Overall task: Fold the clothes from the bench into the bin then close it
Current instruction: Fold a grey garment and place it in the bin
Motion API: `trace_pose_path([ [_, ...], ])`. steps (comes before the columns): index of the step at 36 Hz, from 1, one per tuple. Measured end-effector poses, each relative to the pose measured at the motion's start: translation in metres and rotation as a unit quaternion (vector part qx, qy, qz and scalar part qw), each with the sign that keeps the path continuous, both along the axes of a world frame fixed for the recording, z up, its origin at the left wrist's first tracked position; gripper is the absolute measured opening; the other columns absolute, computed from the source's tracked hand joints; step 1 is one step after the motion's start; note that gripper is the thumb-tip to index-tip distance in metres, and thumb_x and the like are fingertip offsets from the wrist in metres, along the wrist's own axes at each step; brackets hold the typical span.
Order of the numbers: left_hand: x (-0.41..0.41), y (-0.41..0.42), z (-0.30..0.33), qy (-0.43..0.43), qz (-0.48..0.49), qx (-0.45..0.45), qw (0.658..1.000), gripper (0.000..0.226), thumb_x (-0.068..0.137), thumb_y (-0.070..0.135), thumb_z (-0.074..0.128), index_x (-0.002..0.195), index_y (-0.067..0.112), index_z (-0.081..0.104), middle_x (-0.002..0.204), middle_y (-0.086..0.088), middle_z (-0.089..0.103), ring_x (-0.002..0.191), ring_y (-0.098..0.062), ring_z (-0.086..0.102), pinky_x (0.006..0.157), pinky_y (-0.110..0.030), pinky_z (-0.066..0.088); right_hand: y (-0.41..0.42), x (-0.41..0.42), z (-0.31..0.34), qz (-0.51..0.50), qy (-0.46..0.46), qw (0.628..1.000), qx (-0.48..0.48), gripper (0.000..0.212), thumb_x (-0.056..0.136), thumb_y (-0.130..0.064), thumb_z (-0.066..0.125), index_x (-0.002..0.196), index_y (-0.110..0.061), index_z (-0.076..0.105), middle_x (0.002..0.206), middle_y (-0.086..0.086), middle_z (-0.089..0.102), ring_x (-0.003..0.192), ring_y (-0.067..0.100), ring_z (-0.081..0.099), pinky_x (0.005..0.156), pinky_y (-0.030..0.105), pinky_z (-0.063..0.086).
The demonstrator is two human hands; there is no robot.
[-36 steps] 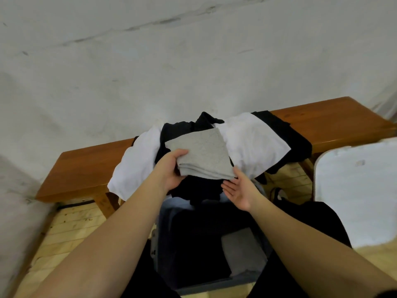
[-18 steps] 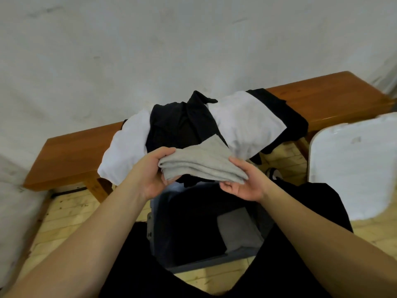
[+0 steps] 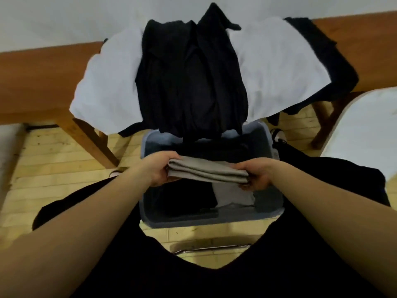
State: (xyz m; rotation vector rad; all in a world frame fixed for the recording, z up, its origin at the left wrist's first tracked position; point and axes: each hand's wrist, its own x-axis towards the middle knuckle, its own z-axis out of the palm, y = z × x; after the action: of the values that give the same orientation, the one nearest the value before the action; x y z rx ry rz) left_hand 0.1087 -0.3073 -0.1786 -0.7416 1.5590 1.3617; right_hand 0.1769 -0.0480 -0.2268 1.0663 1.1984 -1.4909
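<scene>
Both hands are gripping one item. The left hand is clamping the left end of the folded grey garment, thumb on top and fingers curled under. The right hand is pinching the right end likewise. The hands are sitting apart, w/ the garment spanning between them, level and stacked in several layers.

Location: the garment is hanging directly over the open grey bin, above its contents, not touching them as far as can be judged. Inside the bin, a dark folded item is lying at left and a light grey piece at right, approx. beneath the right hand.

Outstanding stock: a black garment and white garment are lying heaped on the wooden bench, w/ the black one's hem drooping over the bin's far rim. A white panel is standing at right; prob. the lid, cannot confirm.

Step in hand, by judgement: lowering the folded piece into the bin. Recommendations:
- Keep both ends level while descending, so layers are not sliding apart.
- Set it flat on the existing stack, then release both ends together.
- Avoid snagging the drooping black hem.

Task est. well short of done; bench items are awaiting folding and the bin is standing open.
</scene>
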Motion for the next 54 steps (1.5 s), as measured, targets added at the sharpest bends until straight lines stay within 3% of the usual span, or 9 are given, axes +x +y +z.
trace_pose_path([
  [11,-0.013,-0.023,-0.118,-0.102,-0.036,-0.089,0.990,0.032,0.098,0.009,0.057,0.128,0.004,0.048,0.130,-0.020,0.051,0.103,-0.036,0.061,0.050,-0.034,0.054,-0.038,-0.016,-0.100,0.029,-0.017,0.997,0.068,0.009,0.096,-0.010,0.061,0.090,-0.004,0.058,0.083,0.011,0.057,0.074,0.018,0.056,0.063,0.029,0.050],
  [17,-0.033,-0.034,-0.167,-0.087,-0.018,-0.146,0.985,0.018,0.100,0.007,0.051,0.118,0.005,0.048,0.100,-0.017,0.052,0.081,-0.028,0.056,0.061,-0.041,0.057,-0.056,-0.035,-0.145,0.111,0.061,0.987,0.096,0.010,0.097,-0.012,0.055,0.099,-0.022,0.057,0.097,0.003,0.054,0.086,0.016,0.052,0.063,0.025,0.049],
  [25,-0.027,-0.051,-0.224,0.014,-0.042,-0.279,0.959,0.034,0.094,0.015,0.057,0.124,-0.001,0.059,0.123,-0.022,0.060,0.107,-0.034,0.060,0.097,-0.041,0.050,-0.082,-0.041,-0.196,0.177,0.177,0.960,0.126,0.021,0.096,-0.011,0.056,0.114,-0.013,0.067,0.110,-0.001,0.060,0.097,0.011,0.056,0.082,0.021,0.043],
  [31,-0.006,-0.053,-0.249,-0.073,-0.106,-0.295,0.947,0.037,0.099,0.012,0.051,0.132,-0.003,0.055,0.132,-0.021,0.058,0.120,-0.035,0.058,0.073,-0.030,0.049,-0.095,-0.015,-0.240,0.296,0.124,0.943,0.086,0.024,0.096,-0.019,0.060,0.118,-0.015,0.067,0.128,0.003,0.061,0.111,0.014,0.053,0.089,0.018,0.036],
  [35,0.015,-0.054,-0.269,-0.214,-0.112,-0.252,0.937,0.035,0.099,0.012,0.050,0.131,-0.003,0.054,0.127,-0.026,0.059,0.111,-0.042,0.061,0.083,-0.045,0.057,-0.100,-0.001,-0.255,0.330,0.073,0.939,0.063,0.013,0.095,-0.014,0.058,0.101,-0.023,0.063,0.116,0.002,0.057,0.103,0.015,0.050,0.086,0.020,0.036],
  [38,0.021,-0.051,-0.268,-0.158,-0.170,-0.273,0.934,0.032,0.100,0.016,0.052,0.126,-0.002,0.059,0.127,-0.019,0.063,0.097,-0.030,0.067,0.070,-0.031,0.058,-0.100,-0.001,-0.264,0.335,0.070,0.937,0.076,0.015,0.096,-0.014,0.056,0.104,-0.023,0.064,0.128,0.007,0.059,0.108,0.019,0.052,0.086,0.020,0.036],
  [41,0.024,-0.047,-0.261,-0.105,-0.346,-0.303,0.882,0.030,0.100,0.015,0.049,0.122,-0.001,0.062,0.128,-0.017,0.062,0.112,-0.031,0.061,0.091,-0.035,0.049,-0.100,0.000,-0.270,0.342,0.075,0.933,0.079,0.023,0.096,-0.015,0.054,0.115,-0.016,0.067,0.132,0.008,0.058,0.117,0.024,0.054,0.091,0.022,0.039],
  [47,0.014,-0.039,-0.266,-0.128,-0.025,-0.221,0.967,0.020,0.096,0.014,0.054,0.105,-0.001,0.062,0.081,-0.018,0.064,0.058,-0.025,0.057,0.047,-0.022,0.046,-0.101,-0.010,-0.259,0.199,0.081,0.974,0.071,0.019,0.095,-0.013,0.054,0.107,-0.006,0.067,0.105,0.011,0.062,0.098,0.024,0.055,0.080,0.028,0.041],
  [54,-0.040,-0.039,-0.228,0.004,0.184,-0.192,0.964,0.012,0.087,0.018,0.058,0.076,0.013,0.059,0.073,-0.007,0.052,0.063,-0.021,0.047,0.053,-0.028,0.038,-0.095,-0.063,-0.217,-0.101,0.113,0.981,0.120,0.025,0.092,-0.005,0.045,0.074,-0.017,0.059,0.088,0.007,0.057,0.081,0.019,0.051,0.065,0.027,0.039],
])
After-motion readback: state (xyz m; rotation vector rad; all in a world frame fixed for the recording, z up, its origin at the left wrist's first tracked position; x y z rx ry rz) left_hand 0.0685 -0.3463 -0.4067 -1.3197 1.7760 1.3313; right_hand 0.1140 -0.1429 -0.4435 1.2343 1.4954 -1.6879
